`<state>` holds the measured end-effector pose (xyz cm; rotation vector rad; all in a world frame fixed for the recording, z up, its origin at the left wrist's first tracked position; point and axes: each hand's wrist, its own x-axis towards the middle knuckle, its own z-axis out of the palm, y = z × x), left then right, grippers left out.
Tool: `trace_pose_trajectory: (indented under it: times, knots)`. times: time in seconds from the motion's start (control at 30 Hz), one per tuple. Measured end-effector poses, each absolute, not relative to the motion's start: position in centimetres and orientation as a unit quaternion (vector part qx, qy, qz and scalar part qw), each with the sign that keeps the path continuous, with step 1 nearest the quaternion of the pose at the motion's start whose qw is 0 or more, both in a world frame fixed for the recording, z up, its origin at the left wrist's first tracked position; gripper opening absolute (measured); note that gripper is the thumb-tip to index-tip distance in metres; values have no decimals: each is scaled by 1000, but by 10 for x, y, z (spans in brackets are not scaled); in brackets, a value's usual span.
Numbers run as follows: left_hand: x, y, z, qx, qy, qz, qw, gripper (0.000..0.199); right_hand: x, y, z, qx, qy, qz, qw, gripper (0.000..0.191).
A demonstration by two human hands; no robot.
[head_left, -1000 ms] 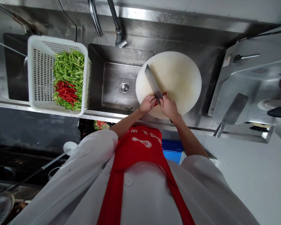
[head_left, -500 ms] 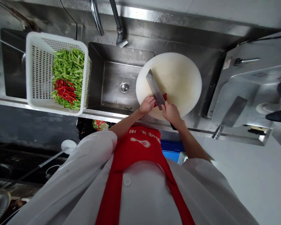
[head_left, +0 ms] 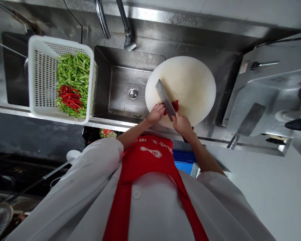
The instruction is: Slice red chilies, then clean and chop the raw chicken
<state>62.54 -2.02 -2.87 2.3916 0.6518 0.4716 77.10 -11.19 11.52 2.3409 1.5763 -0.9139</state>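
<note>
On the round white cutting board [head_left: 190, 77], my right hand [head_left: 182, 126] grips the handle of a cleaver [head_left: 165, 99]. Its blade slants up and to the left, beside the fingertips of my left hand [head_left: 156, 113]. Those fingers are bent and press down on a piece of red pepper, mostly hidden under them and the blade. Cut red pepper [head_left: 175, 105] lies on the right side of the blade. To the left, a white plastic basket [head_left: 43, 113] holds green pepper strips [head_left: 74, 72] and a heap of red pepper strips [head_left: 70, 97].
A steel sink [head_left: 122, 85] lies between basket and board, with a faucet [head_left: 129, 42] above it. A second cleaver [head_left: 251, 120] rests on the steel surface at right. Below the counter edge, a black bin [head_left: 87, 137] holds scraps.
The cleaver has shifted slightly down and left towards my left hand. More red pepper now shows to the right of the blade. My left hand has barely moved.
</note>
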Motion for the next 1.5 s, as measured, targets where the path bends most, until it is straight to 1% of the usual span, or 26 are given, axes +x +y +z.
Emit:
trace_pose_trajectory:
  times: [0.07, 0.2, 0.27, 0.47, 0.57, 0.77, 0.93, 1.1, 1.2, 1.3, 1.4, 1.5]
  knots:
    - [624, -20, -30, 900, 249, 176, 312, 38, 766, -108, 111, 790, 519, -315, 87, 33]
    - [617, -19, -31, 891, 243, 189, 334, 42, 763, -78, 101, 795, 523, -306, 44, 35]
    - [613, -18, -30, 888, 237, 198, 342, 43, 768, -72, 103, 789, 532, -304, 37, 34]
    - [615, -18, -27, 887, 240, 187, 349, 44, 770, -106, 126, 793, 519, -305, 93, 34]
    - [617, -19, -27, 881, 251, 187, 354, 44, 761, -114, 123, 781, 523, -327, 101, 34]
    - [613, -17, -22, 875, 250, 185, 372, 43, 753, -87, 100, 791, 523, -314, 50, 38]
    - [599, -9, -9, 888, 256, 187, 332, 37, 780, -99, 89, 797, 523, -301, 20, 40]
    - [601, 5, -3, 906, 204, 148, 340, 37, 802, -130, 80, 824, 484, -292, 29, 42]
    - [613, 12, -7, 908, 175, 151, 349, 35, 798, -138, 81, 824, 483, -295, 27, 43]
    - [617, 13, -14, 914, 138, 156, 349, 32, 785, -142, 90, 824, 477, -301, 49, 44]
    - [614, 6, -20, 908, 172, 189, 331, 28, 772, -145, 99, 815, 479, -316, 81, 44]
    - [616, -6, -25, 904, 214, 199, 313, 30, 768, -150, 107, 808, 486, -317, 105, 44]
